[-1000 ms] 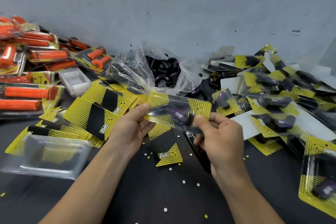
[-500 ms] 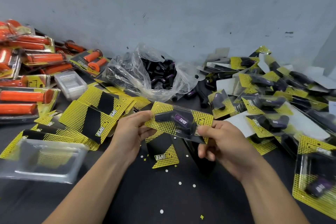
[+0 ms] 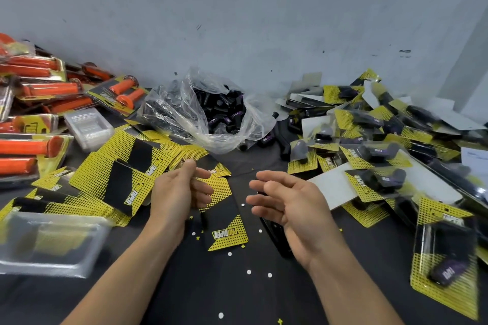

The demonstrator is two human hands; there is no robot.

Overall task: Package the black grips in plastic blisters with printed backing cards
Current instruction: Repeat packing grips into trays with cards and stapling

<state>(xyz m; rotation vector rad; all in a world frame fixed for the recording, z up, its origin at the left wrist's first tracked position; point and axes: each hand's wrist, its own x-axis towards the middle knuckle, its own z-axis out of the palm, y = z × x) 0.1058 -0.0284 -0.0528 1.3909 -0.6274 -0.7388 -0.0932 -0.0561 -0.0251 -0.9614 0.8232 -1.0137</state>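
Note:
My left hand (image 3: pixel 179 192) and my right hand (image 3: pixel 287 200) hover empty over the dark table, fingers loosely curled and apart. Behind them a clear plastic bag (image 3: pixel 184 113) holds loose black grips (image 3: pixel 221 111). Yellow-and-black backing cards (image 3: pixel 126 174) lie fanned out left of my left hand, and a single card (image 3: pixel 227 235) lies between my wrists. An empty clear blister (image 3: pixel 50 243) rests at the near left. Finished packs of black grips (image 3: pixel 375 150) are heaped on the right, with one more pack (image 3: pixel 446 266) at the near right.
Packaged orange grips (image 3: pixel 34 145) are piled at the far left, beside a small stack of clear blisters (image 3: pixel 88 124). A dark object (image 3: pixel 277 240) lies partly under my right wrist. Small white punch dots (image 3: pixel 248 272) are scattered on the table. A grey wall (image 3: pixel 237 21) runs behind everything.
Both hands were holding a filled blister pack with its yellow card. That pack is now gone from my hands, which have opened and moved apart.

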